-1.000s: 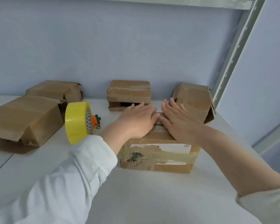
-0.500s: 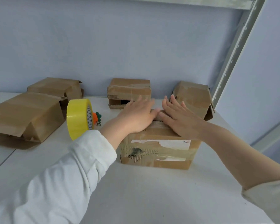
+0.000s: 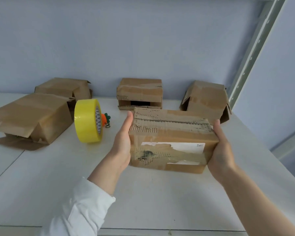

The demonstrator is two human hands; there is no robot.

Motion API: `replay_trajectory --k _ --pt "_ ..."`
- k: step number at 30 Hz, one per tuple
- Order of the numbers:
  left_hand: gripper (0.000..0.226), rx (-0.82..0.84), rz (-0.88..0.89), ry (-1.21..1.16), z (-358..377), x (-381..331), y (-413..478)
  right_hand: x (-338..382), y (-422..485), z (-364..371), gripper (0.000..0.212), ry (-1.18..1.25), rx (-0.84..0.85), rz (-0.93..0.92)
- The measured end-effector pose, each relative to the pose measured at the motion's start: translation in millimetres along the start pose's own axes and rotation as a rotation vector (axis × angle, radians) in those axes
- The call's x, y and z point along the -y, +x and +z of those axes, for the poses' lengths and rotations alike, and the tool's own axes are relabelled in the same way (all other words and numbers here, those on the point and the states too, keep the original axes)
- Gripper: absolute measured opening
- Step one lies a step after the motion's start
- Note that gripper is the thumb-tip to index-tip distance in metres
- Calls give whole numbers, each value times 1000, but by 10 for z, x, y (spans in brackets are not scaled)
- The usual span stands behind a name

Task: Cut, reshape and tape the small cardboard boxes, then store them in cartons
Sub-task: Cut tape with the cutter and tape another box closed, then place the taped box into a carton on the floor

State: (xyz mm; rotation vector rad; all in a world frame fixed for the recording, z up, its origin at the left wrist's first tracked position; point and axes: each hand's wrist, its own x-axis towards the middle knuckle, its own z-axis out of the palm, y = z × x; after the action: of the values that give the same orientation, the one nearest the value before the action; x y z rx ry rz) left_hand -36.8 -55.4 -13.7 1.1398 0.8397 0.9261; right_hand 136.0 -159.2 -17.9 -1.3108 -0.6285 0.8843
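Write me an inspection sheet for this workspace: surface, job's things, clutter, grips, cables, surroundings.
Surface: white tabletop, with a seam at its left.
Job's things: brown taped cardboard box with a torn white label, held between both hands; yellow tape roll standing on edge to its left; large sagging brown cardboard box at the left; second brown box behind it; brown box with a dark front opening at the back centre; leaning brown box at the back right.
Clutter: small orange carrot-shaped charm beside the roll.
Grips: left hand flat against the held box's left end; right hand flat against its right end.
Cables: nothing seen.
Surroundings: pale blue wall; perforated grey metal upright at the right.
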Motion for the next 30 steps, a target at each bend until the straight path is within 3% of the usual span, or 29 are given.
replay_trajectory --k 6,9,11,15,18,20,24,30 --pt "52 -20 29 -50 69 19 38 -3 40 -62 72 58 53 3" --pt "54 13 57 23 45 -3 34 21 -2 -140 108 -77 216 -87" --pt "53 54 81 83 -46 -13 29 96 41 -266 124 -160 211 -183" --pt "76 125 45 215 -230 80 -58 280 64 -430 87 -540 359 -367" --pt "51 160 17 230 -191 131 -194 341 118 -400 87 -664 474 -280" --pt "51 152 27 242 -142 92 -247 372 128 -349 81 -618 448 -258" --pt "70 134 104 227 -164 -5 -250 424 68 -355 65 -442 355 -296" --pt "77 45 282 173 -139 -48 -331 397 -334 -324 61 -183 161 -246"
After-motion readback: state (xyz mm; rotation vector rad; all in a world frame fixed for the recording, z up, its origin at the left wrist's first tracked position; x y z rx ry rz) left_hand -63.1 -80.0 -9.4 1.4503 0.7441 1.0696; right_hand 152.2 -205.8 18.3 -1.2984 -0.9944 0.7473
